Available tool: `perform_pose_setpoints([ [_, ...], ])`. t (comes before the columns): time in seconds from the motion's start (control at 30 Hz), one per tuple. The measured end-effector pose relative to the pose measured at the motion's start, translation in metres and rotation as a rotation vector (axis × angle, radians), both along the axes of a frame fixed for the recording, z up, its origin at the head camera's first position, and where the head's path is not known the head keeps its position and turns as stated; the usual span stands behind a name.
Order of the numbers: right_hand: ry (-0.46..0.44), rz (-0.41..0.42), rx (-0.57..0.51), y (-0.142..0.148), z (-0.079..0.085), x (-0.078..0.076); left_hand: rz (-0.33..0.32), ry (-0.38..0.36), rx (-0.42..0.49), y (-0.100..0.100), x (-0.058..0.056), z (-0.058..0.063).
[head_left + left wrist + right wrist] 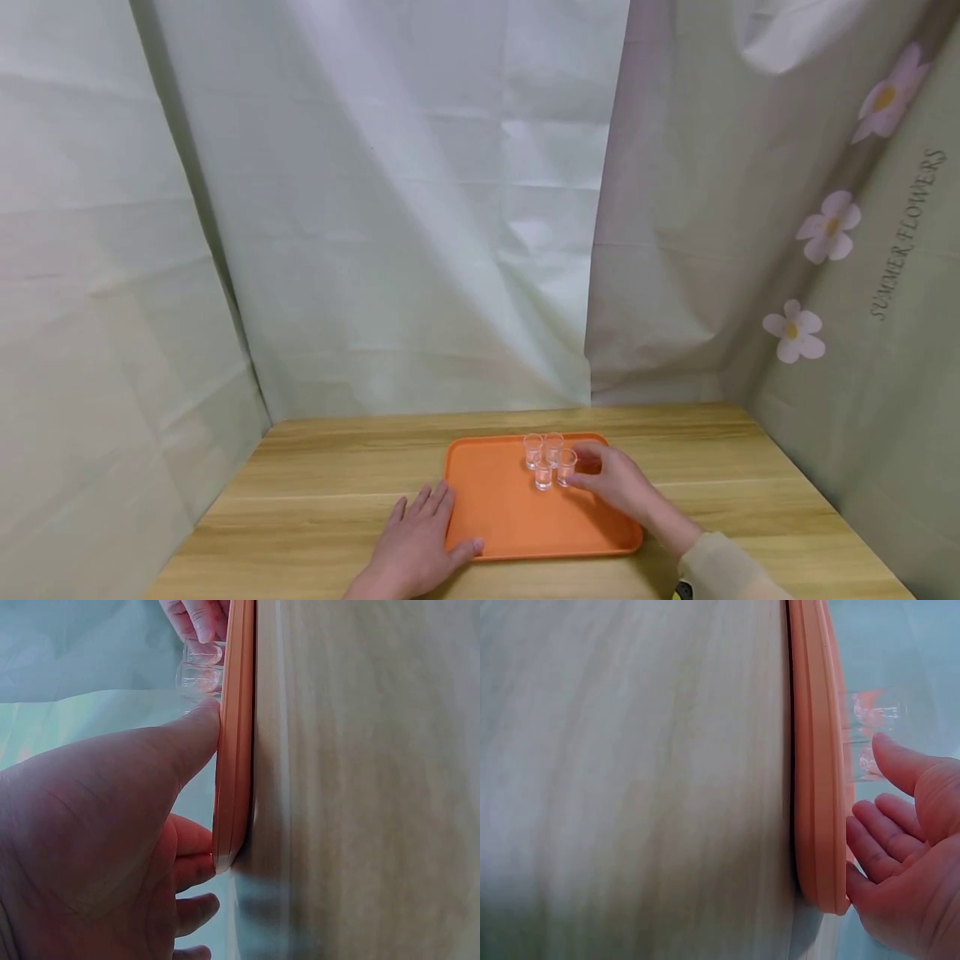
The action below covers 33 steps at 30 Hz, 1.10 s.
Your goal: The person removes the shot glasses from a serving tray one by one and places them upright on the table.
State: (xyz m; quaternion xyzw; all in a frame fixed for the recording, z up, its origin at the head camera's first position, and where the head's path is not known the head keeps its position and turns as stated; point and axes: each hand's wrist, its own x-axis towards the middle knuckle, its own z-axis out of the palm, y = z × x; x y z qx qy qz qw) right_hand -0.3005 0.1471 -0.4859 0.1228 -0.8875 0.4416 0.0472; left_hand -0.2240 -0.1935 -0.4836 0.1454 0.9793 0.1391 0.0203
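Note:
Several small clear shot glasses stand upright in a tight cluster on the far right part of an orange tray. My right hand reaches in from the right, with thumb and fingers about the front-right shot glass. In the right wrist view, the thumb of that hand overlaps a glass and the other fingers bend below it. My left hand spans the tray's near-left corner, fingers spread along the left edge and thumb at the front rim. The left wrist view shows this hand against the tray's side.
The tray lies flat on a wood-grain table. Pale cloth curtains hang behind and at both sides. The right one carries printed flowers and lettering.

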Motion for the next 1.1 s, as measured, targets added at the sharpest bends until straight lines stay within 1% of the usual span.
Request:
perform_pose_setpoints([
  [0.2, -0.023, 0.003, -0.046, -0.003, -0.001, -0.001, 0.003, 0.008, -0.003, 0.000, 0.000, -0.001],
  [0.37, -0.032, -0.002, -0.065, -0.004, -0.002, -0.003, 0.003, -0.003, -0.007, 0.000, -0.001, -0.001],
  [0.53, -0.029, 0.007, -0.067, -0.006, -0.003, -0.003, 0.005, -0.005, -0.007, 0.000, -0.001, -0.001],
  [0.73, -0.010, 0.017, -0.053, -0.009, 0.000, -0.002, 0.003, 0.003, -0.010, 0.000, -0.001, -0.002],
  [1.0, -0.011, -0.030, -0.033, -0.011, 0.000, -0.001, 0.003, -0.010, -0.002, 0.001, -0.001, 0.000],
  [1.1, -0.002, -0.035, -0.033, -0.009, 0.002, 0.001, 0.002, -0.010, 0.005, 0.000, -0.001, 0.000],
])
